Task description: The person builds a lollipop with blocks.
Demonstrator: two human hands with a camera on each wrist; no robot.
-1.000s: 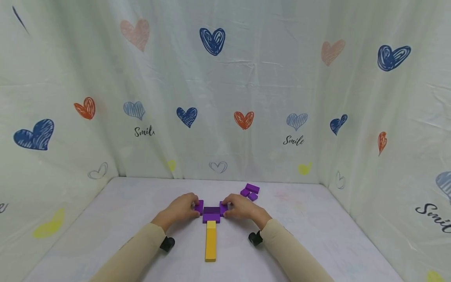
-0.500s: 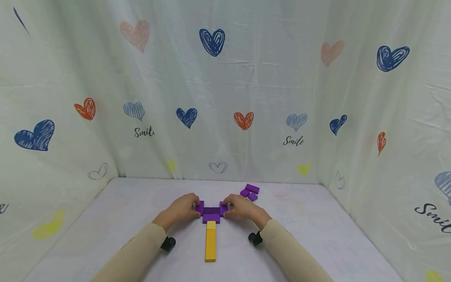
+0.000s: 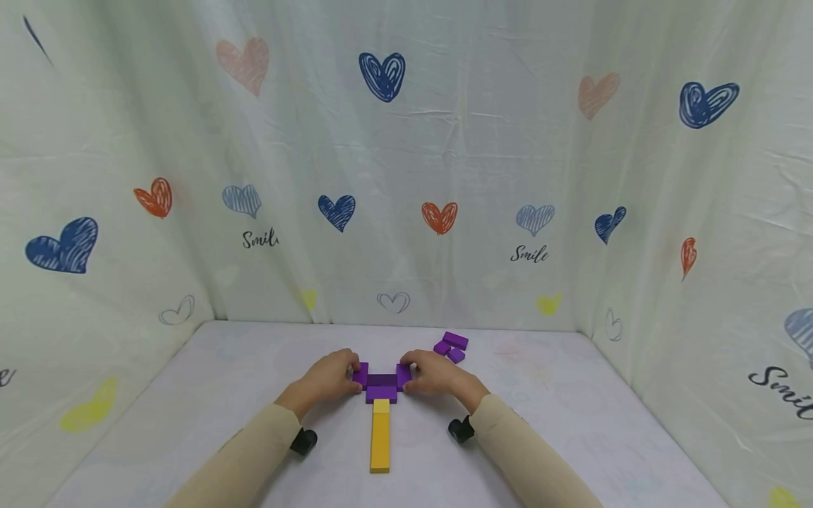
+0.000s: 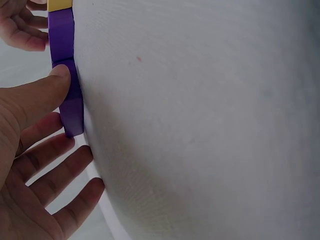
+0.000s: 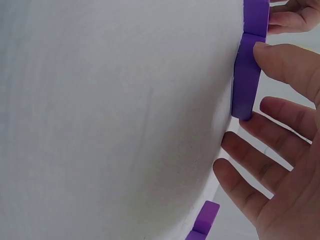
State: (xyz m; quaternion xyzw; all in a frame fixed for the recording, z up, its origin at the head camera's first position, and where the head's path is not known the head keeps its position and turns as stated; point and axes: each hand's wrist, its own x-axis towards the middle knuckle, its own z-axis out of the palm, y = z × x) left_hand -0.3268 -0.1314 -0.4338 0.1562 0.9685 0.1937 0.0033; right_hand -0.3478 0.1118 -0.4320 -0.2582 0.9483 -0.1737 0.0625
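**Pinned From Both Sides**

One yellow strip (image 3: 380,444) on a white table (image 3: 540,381) points to a purple centre section (image 3: 381,394), block count unclear. The left hand (image 3: 326,375) pinches the left block (image 3: 363,375), the right hand (image 3: 435,372) the right block (image 3: 402,377), apparently to hold both flush. Farther off lie three loose purple pieces (image 3: 455,341).

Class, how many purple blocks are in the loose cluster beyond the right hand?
3, past the right hand: a long block at the back, a small block at the left, and another small block in front. Others could be hidden behind.
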